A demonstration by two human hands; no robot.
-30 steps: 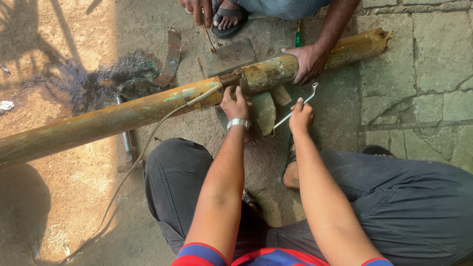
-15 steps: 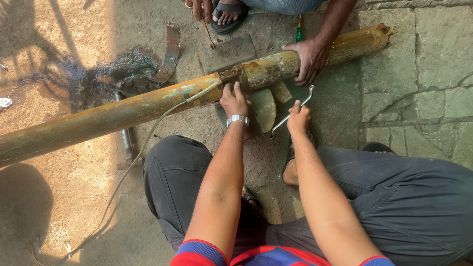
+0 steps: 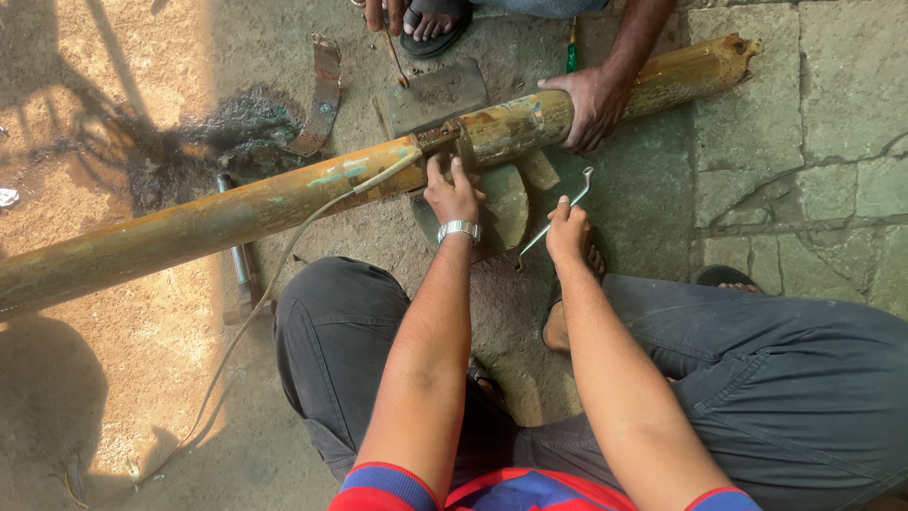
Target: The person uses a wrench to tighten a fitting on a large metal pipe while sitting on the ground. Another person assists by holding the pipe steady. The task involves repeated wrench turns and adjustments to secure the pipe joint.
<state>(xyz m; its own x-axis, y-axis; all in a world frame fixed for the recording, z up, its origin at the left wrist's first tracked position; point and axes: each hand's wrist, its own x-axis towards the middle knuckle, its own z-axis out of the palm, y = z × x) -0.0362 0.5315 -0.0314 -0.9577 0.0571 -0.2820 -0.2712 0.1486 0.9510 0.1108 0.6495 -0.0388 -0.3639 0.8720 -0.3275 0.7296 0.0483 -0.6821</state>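
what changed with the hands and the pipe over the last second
Very little. The left hand still presses its fingers at the joint of the rusty pipe, and the right hand still holds the bent metal wrench, tilted as before. The other person's hand stays clamped on the pipe's far section. Nothing was picked up or let go.

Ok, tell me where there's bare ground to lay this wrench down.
Bare stone paving lies right of the right hand, below the pipe. Bare dirt lies left of the knee, under the pipe. It is crowded around the left hand and another person's hand at the joint.
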